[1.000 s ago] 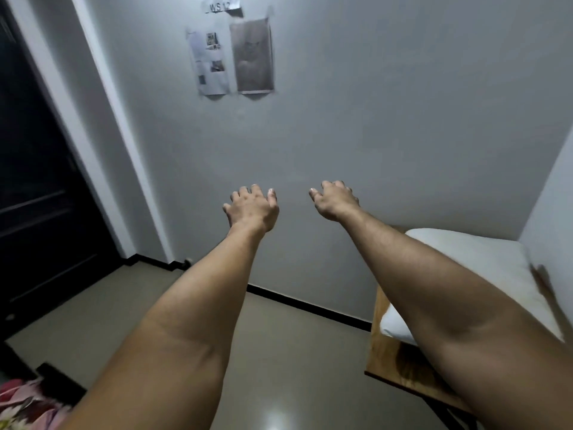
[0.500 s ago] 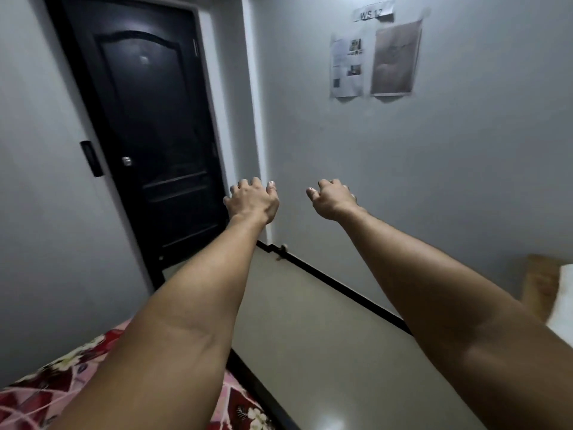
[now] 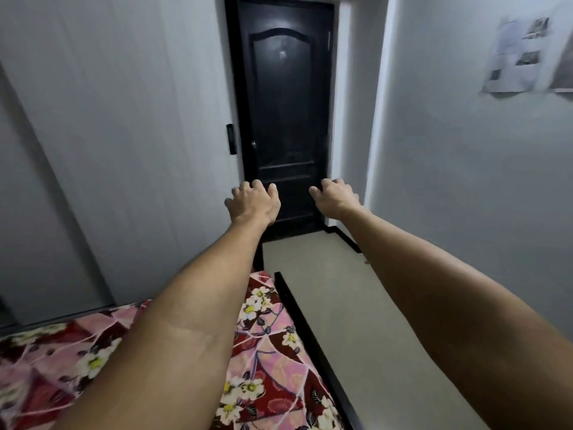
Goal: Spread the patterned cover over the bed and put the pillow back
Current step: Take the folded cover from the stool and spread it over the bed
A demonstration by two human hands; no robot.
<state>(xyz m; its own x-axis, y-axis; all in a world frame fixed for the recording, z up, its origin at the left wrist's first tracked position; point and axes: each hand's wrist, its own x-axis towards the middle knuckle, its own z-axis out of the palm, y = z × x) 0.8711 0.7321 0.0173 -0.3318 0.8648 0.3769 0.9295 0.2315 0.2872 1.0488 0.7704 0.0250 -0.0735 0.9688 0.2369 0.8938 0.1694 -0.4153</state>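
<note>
Out toward the black door (image 3: 285,103), the left hand (image 3: 252,203) and right hand (image 3: 336,197) hang loosely curled, holding nothing; the left forearm crosses the patterned cover (image 3: 273,361) on the bed (image 3: 296,315)

Left hand (image 3: 252,203) and right hand (image 3: 335,197) are held out toward a black door (image 3: 285,103), fingers (image 3: 256,184) loosely curled, patterned cover (image 3: 273,352) spread below.

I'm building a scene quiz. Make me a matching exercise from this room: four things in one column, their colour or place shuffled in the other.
Column one:
1. door
2. patterned cover
3. papers
4. floor

Column two:
A. plain beige
B. black, straight ahead
C. red and pink with flowers, lower left
D. stuck on the wall, upper right

Pairs: 1-B, 2-C, 3-D, 4-A
</note>
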